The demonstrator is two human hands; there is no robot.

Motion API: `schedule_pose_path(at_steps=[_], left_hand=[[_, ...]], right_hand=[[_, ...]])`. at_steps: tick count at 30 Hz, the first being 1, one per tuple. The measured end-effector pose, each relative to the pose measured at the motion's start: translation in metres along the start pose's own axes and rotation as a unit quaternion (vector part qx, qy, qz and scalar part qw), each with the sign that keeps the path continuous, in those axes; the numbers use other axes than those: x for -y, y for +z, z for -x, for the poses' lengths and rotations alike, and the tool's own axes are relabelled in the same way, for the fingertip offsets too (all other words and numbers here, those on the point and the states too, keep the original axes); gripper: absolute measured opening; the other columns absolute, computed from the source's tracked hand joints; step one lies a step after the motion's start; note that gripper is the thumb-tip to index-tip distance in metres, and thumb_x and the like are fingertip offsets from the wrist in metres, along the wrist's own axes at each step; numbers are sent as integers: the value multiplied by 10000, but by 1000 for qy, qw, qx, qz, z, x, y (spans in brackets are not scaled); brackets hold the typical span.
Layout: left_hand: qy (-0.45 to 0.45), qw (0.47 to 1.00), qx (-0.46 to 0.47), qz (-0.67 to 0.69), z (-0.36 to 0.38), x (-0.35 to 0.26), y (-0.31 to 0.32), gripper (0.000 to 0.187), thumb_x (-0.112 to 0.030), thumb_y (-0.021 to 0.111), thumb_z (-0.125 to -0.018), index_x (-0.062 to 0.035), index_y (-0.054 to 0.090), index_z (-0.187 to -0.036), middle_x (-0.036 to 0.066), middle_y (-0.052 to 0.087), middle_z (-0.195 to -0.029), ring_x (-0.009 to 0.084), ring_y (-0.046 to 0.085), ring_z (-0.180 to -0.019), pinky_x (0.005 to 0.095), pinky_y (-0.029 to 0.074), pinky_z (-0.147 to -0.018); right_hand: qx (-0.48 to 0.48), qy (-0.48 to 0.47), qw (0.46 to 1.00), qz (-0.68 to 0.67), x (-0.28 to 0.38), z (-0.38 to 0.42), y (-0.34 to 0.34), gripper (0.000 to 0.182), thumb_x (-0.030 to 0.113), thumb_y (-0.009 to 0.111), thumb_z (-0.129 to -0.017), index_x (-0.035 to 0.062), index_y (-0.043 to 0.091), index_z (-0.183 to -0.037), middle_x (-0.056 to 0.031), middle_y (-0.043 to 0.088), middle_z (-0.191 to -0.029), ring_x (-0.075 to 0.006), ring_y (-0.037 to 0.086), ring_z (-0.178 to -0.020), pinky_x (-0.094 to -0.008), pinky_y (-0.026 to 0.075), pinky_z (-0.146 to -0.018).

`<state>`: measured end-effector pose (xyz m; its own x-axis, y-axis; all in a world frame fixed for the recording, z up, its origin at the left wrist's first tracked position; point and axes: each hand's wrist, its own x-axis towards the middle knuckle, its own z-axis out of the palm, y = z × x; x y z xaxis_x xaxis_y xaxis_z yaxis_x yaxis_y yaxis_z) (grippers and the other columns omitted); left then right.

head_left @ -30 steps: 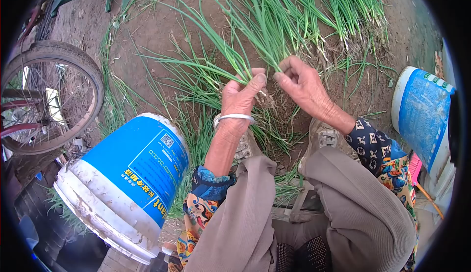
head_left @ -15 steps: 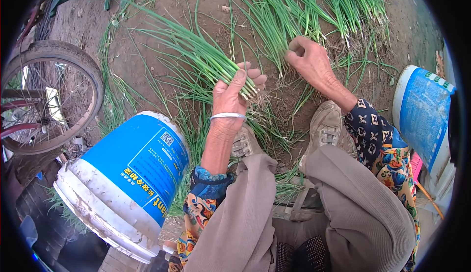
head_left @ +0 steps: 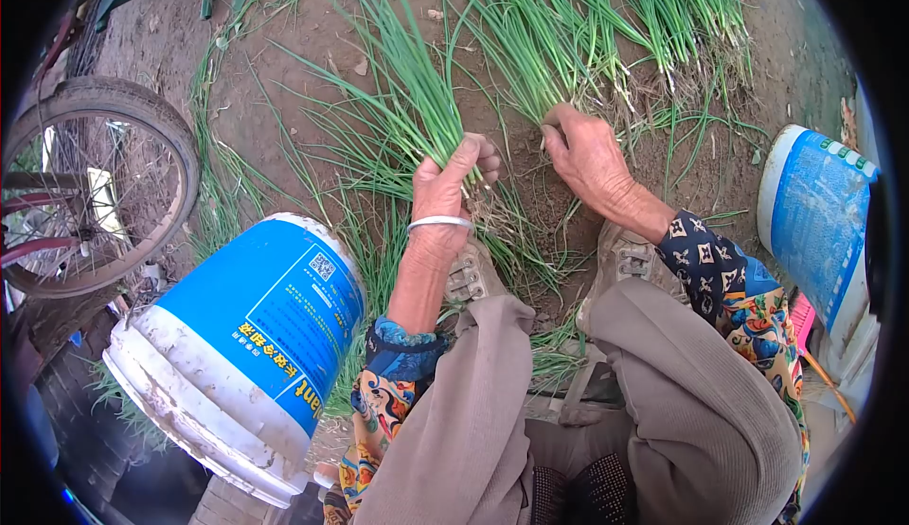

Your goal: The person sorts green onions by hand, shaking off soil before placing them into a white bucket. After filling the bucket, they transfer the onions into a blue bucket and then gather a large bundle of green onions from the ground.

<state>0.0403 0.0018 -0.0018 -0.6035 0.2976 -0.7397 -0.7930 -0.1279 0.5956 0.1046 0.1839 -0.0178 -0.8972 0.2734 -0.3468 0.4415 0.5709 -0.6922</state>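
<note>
The left hand (head_left: 445, 184) is holding a bunch of green onions (head_left: 431, 99) above brown soil (head_left: 776, 52), its fingers pressing around pale stems; slender bright-green leaves are fanning upward, stringy roots dangling. The right hand's (head_left: 589, 160) fingers are curling at another bunch (head_left: 530, 61); whether they are pinching is unclear.

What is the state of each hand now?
Left hand: closed around a bunch of green onions.
Right hand: at the base of other green onions; grip cannot be told.
</note>
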Motion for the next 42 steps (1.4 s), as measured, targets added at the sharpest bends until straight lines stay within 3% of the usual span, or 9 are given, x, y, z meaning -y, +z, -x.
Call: schedule_pose_path(at_steps=[6, 15, 19, 23, 29, 33, 34, 38, 42], left_hand=[[10, 1000, -13, -3, 4, -1, 3, 217, -206, 693, -841, -40, 626, -964, 58, 656, -850, 138, 637, -743, 270, 538, -640], [28, 998, -21, -44, 4, -2, -2, 226, -203, 741, -797, -36, 651, -920, 19, 612, -756, 122, 565, -641, 274, 477, -590], [17, 997, 16, -67, 10, 4, 9, 263, -160, 756, -780, -25, 650, -979, 28, 654, -856, 111, 595, -746, 251, 484, -663], [20, 999, 30, -41, 9, 8, 7, 259, -210, 722, -818, -20, 655, -982, 44, 666, -905, 113, 606, -822, 265, 492, -739], [68, 995, -14, -69, 2, -4, -10, 251, -280, 665, -863, -41, 638, -931, 43, 641, -839, 143, 622, -803, 292, 516, -686], [42, 999, -22, 5, 4, -13, -1, 257, -293, 645, -876, -48, 603, -942, 52, 629, -818, 160, 636, -738, 310, 534, -638], [45, 999, -15, 7, 6, -14, 2, 255, -293, 635, -885, -49, 589, -942, 43, 604, -778, 144, 607, -661, 281, 514, -590], [27, 998, 14, 63, 0, -8, -16, 269, -299, 651, -874, -39, 608, -928, 34, 602, -753, 125, 589, -613, 254, 494, -532], [-2, 995, 12, 100, -1, -7, -10, 263, -290, 669, -861, -37, 615, -911, 29, 596, -718, 120, 580, -591, 250, 485, -514]], right_hand=[[-16, -6, 993, 120, 11, -13, 4, 161, 144, 570, -835, -9, 535, -870, -224, 617, -761, -385, 621, -765, -472, 492, -695], [-56, 31, 991, -121, 18, 1, -8, 205, 156, 587, -740, -16, 525, -833, -152, 587, -698, -271, 600, -646, -397, 481, -649], [41, 12, 992, -122, 40, 19, -2, 207, 165, 601, -746, -12, 522, -819, -181, 587, -698, -329, 599, -628, -418, 489, -627], [38, -138, 979, -145, 38, 21, 5, 188, 120, 602, -781, -2, 557, -918, -176, 586, -839, -340, 597, -743, -417, 493, -672], [-91, -201, 957, 188, 15, 14, 8, 288, 75, 604, -721, 1, 566, -996, -180, 545, -1120, -332, 530, -1020, -439, 444, -882], [93, -312, 942, 80, 15, 40, 35, 322, 87, 585, -739, -12, 572, -1046, -181, 502, -1245, -338, 490, -1137, -435, 408, -974], [89, -330, 938, 57, 17, 42, 35, 267, 73, 588, -757, 7, 567, -1014, -174, 547, -1120, -329, 541, -1036, -426, 453, -898], [-46, -231, 972, -24, 17, 15, 9, 150, 64, 592, -811, 25, 523, -937, -143, 530, -835, -331, 572, -800, -419, 491, -686], [-77, -93, 988, 100, 1, -18, -18, 166, 121, 603, -827, 7, 527, -920, -164, 559, -860, -339, 587, -726, -430, 497, -671]])
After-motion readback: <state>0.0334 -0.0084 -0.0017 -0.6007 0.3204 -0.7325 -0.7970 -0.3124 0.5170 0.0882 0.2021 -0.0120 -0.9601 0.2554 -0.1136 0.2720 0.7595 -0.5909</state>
